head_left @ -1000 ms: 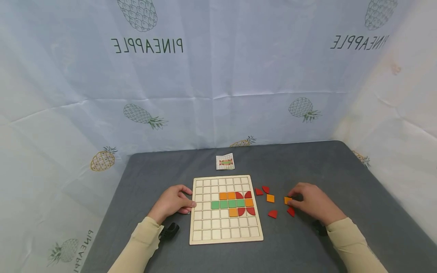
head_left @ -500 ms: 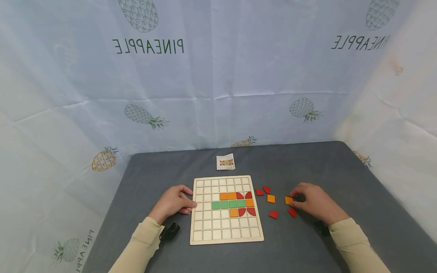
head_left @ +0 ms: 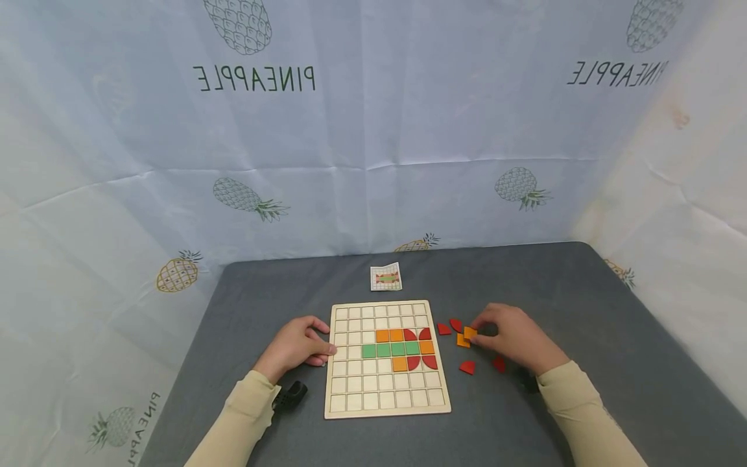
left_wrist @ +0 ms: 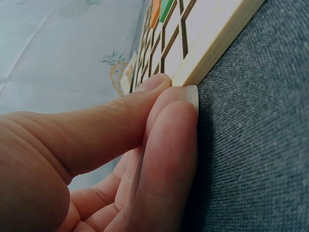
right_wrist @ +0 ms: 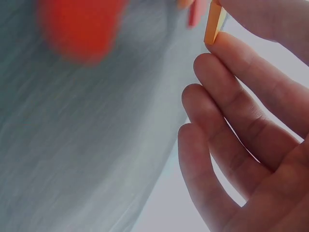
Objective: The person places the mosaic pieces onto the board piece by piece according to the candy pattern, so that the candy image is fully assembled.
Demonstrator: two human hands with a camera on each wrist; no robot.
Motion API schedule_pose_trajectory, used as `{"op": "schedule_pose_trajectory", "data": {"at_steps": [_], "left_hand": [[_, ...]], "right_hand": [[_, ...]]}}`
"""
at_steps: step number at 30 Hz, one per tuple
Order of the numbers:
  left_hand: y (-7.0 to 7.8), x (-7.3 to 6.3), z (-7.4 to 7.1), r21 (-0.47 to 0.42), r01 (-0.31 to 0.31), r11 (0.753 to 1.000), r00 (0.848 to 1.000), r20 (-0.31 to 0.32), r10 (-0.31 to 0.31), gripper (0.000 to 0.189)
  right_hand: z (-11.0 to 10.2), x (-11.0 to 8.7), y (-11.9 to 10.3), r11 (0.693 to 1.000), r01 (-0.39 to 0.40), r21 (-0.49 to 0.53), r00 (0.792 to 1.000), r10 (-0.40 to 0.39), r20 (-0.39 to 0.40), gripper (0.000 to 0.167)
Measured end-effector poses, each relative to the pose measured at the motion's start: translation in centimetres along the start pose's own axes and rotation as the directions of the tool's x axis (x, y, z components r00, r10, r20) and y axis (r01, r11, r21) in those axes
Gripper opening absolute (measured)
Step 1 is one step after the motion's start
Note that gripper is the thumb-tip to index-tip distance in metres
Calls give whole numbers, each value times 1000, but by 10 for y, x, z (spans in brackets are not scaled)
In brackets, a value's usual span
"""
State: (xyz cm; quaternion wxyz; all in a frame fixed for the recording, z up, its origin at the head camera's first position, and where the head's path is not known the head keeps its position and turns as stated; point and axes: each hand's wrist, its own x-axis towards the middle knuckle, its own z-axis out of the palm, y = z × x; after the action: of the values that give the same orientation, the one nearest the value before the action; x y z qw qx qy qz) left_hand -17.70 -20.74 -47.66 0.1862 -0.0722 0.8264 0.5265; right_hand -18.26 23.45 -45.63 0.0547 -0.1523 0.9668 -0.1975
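Note:
A wooden grid board (head_left: 387,402) lies on the dark table, with green (head_left: 383,350), orange and red tiles in its cells. My left hand (head_left: 296,348) is at its left edge. In the left wrist view, the thumb and a finger (left_wrist: 169,140) pinch the board's edge (left_wrist: 212,53). Right of the board, my right hand (head_left: 515,335) pinches an orange square tile (head_left: 470,333) between thumb and index finger. The right wrist view shows this tile (right_wrist: 212,24) edge-on, the other fingers loosely bent. In the head view it partly covers another orange square tile (head_left: 463,341).
Several red quarter-round tiles lie right of the board, among them one red tile (head_left: 467,368) near the front and one (head_left: 444,329) by the board's edge. Behind the board lies a small pattern card (head_left: 386,277). A curtain (head_left: 373,130) hangs behind the table.
My right hand has lifted the orange tile and moved it left, above the other loose orange tile. The left hand and the board stay where they were.

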Motion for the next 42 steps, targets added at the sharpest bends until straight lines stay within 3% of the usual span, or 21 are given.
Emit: {"op": "schedule_pose_trajectory", "data": {"at_steps": [13,19,27,42], "left_hand": [[-2,1,1,-5,-11,1000,1000,9,11,44],[-2,1,2,-3,-18,1000,1000,9,18,44],[-2,0,1,-1,-12,1000,1000,6,12,43],[1,-1,-2,0,-15,1000,1000,9,15,43]], "right_hand": [[22,29,-77,991,126,43,992,-126,15,15],[35,29,-102,963,257,80,966,-259,15,13],[55,27,-122,937,347,48,936,-349,43,16],[65,27,-131,914,403,-57,915,-402,21,19]]}}
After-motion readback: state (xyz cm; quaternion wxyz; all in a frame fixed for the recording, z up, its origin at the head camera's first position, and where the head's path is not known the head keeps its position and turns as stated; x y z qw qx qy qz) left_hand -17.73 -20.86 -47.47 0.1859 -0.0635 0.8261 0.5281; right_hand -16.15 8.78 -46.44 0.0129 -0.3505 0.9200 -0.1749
